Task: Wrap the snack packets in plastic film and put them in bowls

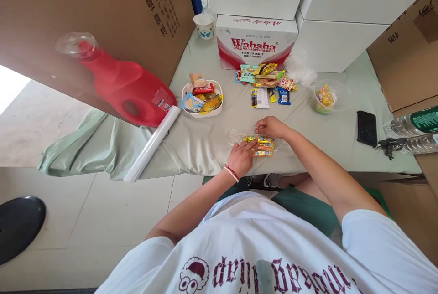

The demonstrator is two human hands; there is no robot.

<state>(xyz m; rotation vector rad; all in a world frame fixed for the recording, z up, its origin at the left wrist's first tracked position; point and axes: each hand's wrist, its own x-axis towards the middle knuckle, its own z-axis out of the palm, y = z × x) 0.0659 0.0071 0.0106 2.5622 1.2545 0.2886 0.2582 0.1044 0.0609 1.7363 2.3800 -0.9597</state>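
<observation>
A small bundle of yellow snack packets [263,146] lies on a sheet of clear plastic film [236,136] near the table's front edge. My left hand [242,157] rests on the bundle's left end, fingers curled and pressing down on it. My right hand [270,126] sits at the far side of the bundle, fingertips pinched on the edge of the film. A red and white bracelet circles my left wrist.
A roll of clear film [152,144] lies left, beside a tipped red detergent jug [119,85]. A white bowl of snacks [202,97], loose snack packets [268,84], a clear bowl [328,97], a Wahaha box [255,41], a phone [366,128], keys and water bottles [415,123] surround me.
</observation>
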